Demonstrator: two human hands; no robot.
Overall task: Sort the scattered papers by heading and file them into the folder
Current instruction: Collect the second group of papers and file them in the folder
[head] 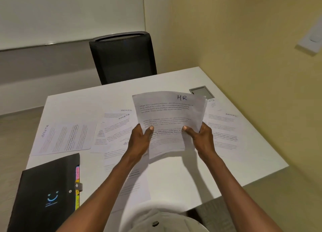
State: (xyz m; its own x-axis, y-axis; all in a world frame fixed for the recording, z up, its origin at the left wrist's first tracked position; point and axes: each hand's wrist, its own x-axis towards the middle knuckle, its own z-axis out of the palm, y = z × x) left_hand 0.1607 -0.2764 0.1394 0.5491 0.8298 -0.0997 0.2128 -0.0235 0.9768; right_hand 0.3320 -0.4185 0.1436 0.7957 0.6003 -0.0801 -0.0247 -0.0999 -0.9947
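Near edge of the flat white rectangular surface: a black textured folder, rectangular, lies closed at the near left corner, a pale blue smile mark printed on its cover, a snap strap on its right edge, and pink and yellow tab strips poking out along that edge.

Just right of the folder, thin white printed sheets lie flat and overlapping, smooth, with grey text blocks.

Above the middle of the surface, both hands grip one thin stack of white paper sheets lifted off the surface and tilted toward the camera. Left hand pinches the stack's lower left edge, thumb on top. Right hand clamps the lower right edge, thumb on the front, fingers behind. Top sheet is headed "HR" in handwritten marker; upper edges fan slightly.

Left side: a sheet headed "SPORTS" lies turned sideways. Middle and right side: more flat sheets, headings "SPORTS" and "ADMIN".

Far right corner: a small grey rectangular inset panel.

Beyond the far edge: a black mesh-backed chair.
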